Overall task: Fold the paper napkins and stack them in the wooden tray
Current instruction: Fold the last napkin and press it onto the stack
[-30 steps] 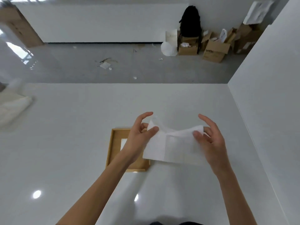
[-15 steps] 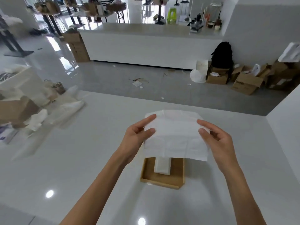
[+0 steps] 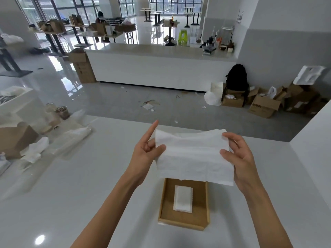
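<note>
A white paper napkin [image 3: 193, 156] hangs spread out in the air between both hands, above the far end of the wooden tray [image 3: 165, 203]. My left hand [image 3: 145, 154] pinches its left edge with thumb and fingers, index finger pointing up. My right hand [image 3: 240, 158] pinches its right edge. The tray sits on the white counter in front of me. Inside it lies a folded napkin [image 3: 183, 201], a small white rectangle near the middle. The held napkin covers the tray's far rim.
On the counter's left side lie loose white napkins [image 3: 35, 151], a clear plastic wrapper [image 3: 75, 135] and a cardboard box [image 3: 16, 138]. A white wall [image 3: 315, 140] borders the counter on the right. Beyond the counter's far edge is open floor.
The view has tilted up, showing more of the room. Both hands have lifted the napkin and opened it flatter, and the tray with its folded napkin now shows fully below it.
</note>
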The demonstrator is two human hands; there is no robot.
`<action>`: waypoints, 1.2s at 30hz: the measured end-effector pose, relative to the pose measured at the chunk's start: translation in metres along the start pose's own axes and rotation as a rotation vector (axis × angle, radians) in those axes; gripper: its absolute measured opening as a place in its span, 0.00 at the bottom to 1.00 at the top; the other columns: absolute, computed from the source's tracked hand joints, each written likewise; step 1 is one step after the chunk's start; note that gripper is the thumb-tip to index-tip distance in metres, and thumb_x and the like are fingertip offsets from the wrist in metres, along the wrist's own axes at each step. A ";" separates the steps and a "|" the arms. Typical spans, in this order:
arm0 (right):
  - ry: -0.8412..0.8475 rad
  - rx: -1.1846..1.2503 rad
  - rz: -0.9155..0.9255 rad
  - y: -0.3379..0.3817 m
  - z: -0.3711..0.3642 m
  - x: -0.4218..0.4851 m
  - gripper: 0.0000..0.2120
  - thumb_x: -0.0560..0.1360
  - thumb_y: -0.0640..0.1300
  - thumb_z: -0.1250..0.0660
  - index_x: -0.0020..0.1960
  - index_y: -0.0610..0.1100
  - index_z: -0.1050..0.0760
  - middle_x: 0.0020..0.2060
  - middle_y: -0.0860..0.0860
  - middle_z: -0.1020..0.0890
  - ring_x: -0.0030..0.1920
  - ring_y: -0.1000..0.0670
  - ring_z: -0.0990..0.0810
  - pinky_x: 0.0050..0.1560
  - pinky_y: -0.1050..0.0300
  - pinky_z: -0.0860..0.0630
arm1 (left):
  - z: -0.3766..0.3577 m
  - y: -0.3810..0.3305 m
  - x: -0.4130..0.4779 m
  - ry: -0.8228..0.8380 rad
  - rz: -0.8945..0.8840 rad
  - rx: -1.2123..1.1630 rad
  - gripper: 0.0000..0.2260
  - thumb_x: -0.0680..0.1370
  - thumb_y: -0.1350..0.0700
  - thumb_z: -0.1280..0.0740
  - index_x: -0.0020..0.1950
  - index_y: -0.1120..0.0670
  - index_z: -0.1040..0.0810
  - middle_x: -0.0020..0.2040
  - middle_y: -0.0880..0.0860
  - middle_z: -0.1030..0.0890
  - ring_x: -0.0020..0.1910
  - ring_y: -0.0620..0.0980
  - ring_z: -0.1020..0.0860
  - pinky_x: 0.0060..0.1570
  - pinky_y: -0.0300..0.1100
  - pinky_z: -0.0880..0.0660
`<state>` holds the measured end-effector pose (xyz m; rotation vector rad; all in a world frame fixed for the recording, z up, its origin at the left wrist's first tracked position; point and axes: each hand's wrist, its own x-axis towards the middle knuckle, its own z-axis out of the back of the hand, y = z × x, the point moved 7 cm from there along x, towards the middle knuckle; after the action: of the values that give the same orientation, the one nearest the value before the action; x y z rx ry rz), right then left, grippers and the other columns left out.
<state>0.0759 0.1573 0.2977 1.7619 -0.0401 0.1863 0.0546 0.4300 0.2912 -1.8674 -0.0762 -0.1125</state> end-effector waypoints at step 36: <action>0.008 -0.060 0.292 0.074 -0.001 0.041 0.26 0.79 0.27 0.40 0.37 0.54 0.18 0.56 0.57 0.14 0.63 0.52 0.19 0.59 0.52 0.21 | -0.037 -0.082 0.026 0.003 -0.527 0.166 0.15 0.74 0.61 0.32 0.55 0.47 0.15 0.50 0.45 0.17 0.51 0.48 0.20 0.52 0.40 0.25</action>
<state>0.1064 0.1469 0.3761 1.6894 -0.2950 0.3995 0.0704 0.4185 0.3825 -1.6423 -0.5591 -0.4578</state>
